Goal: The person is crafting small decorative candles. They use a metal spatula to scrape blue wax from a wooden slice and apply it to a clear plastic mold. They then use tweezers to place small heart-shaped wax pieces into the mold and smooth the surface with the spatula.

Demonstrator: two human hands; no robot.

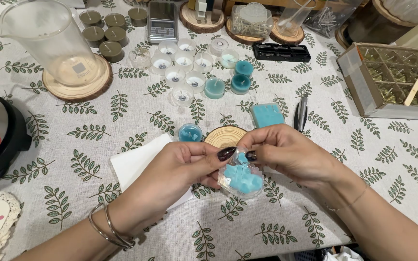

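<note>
Just above the near table edge, centre of view: both hands meet over a small clear plastic cup filled w/ turquoise wax chunks (pixel 242 179). Left hand (pixel 182 166) and right hand (pixel 291 154) each pinch the cup's upper rim, thumb + forefinger closed tight on it, dark-painted nails nearly touching at the top. Other fingers curl under/behind; can't tell how much they support the base.

Cup hangs below and slightly right of the pinch point, tilted, mouth facing up toward camera. No real long axis, roughly round. Both hands about equally near; right hand's fingers seem to wrap more of the cup's far side.

Directly beyond the cup: round wooden slice coaster (pixel 225 136), bare, near the fingertips. Left of it a small cup of set blue wax (pixel 190 133). White paper napkin (pixel 139 162) lies under the left hand. Square turquoise wax block (pixel 267 115) and a dark pen (pixel 301 113) sit further back right.

Surface: leaf-print tablecloth (pixel 97 125), flat. Back of table is crowded: empty clear wicked cups (pixel 184 72), large glass beaker on wooden round (pixel 49 41), cardboard divider box (pixel 388 79) to the right.
</note>
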